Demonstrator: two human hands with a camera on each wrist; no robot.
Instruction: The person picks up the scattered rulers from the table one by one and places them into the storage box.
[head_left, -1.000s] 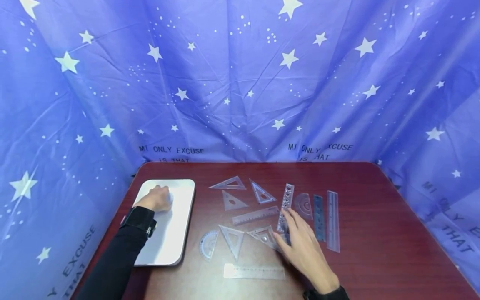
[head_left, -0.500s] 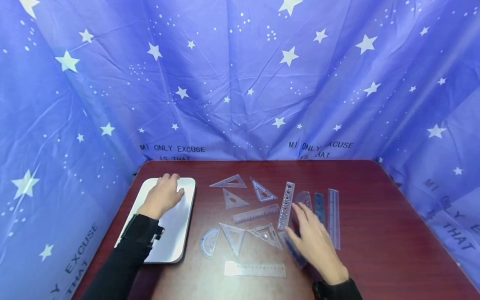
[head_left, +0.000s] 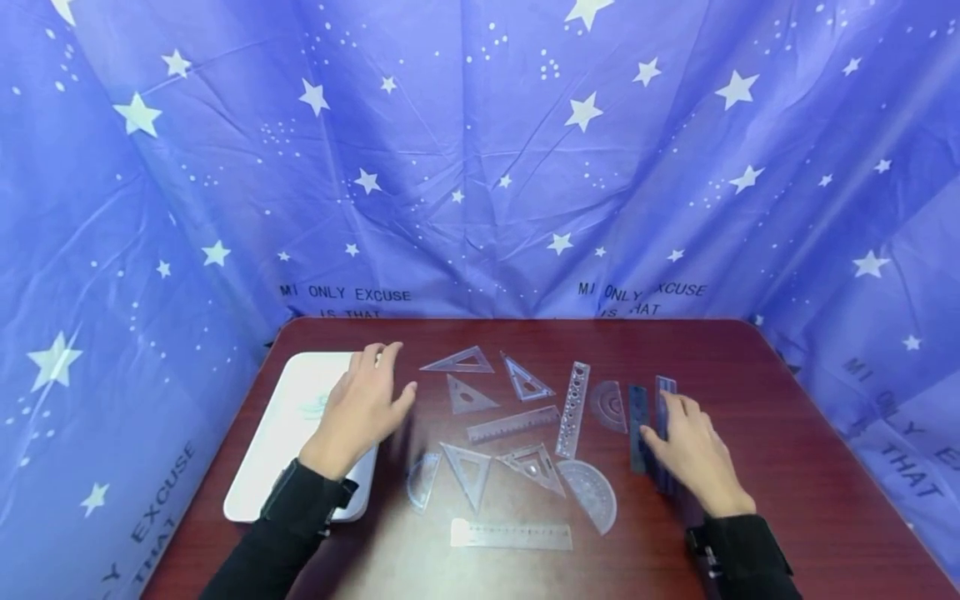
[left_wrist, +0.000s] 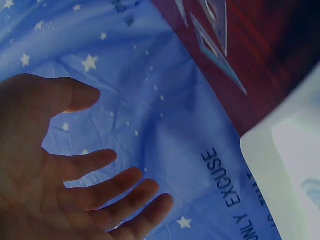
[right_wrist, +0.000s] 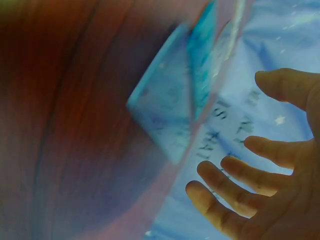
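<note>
My left hand (head_left: 362, 414) is over the right side of a white tray (head_left: 258, 467), fingers spread and holding nothing. A faint clear shape (head_left: 315, 407) shows in the tray beside the wrist. My right hand (head_left: 697, 450) hovers above the rightmost clear ruler (head_left: 666, 385), partly covering it. Its fingers are parted around nothing, as the right wrist view also shows. Just left of that hand lies a teal-tinted ruler (head_left: 637, 417), with a small clear protractor (head_left: 611, 406) beside it. A larger clear protractor (head_left: 592, 493) lies nearer the front.
Several clear set squares (head_left: 467, 465) lie mid-table. Among them are a ruler with round holes (head_left: 573, 408), a slanted ruler (head_left: 513, 424), a front ruler (head_left: 510, 535) and a left protractor (head_left: 423, 482). A blue star-printed curtain (head_left: 480, 167) borders the brown table (head_left: 810, 483).
My left hand, curled inside the tray before, has opened and moved right to its edge. My right hand has moved right from the holed ruler to the rightmost ruler, uncovering the larger protractor.
</note>
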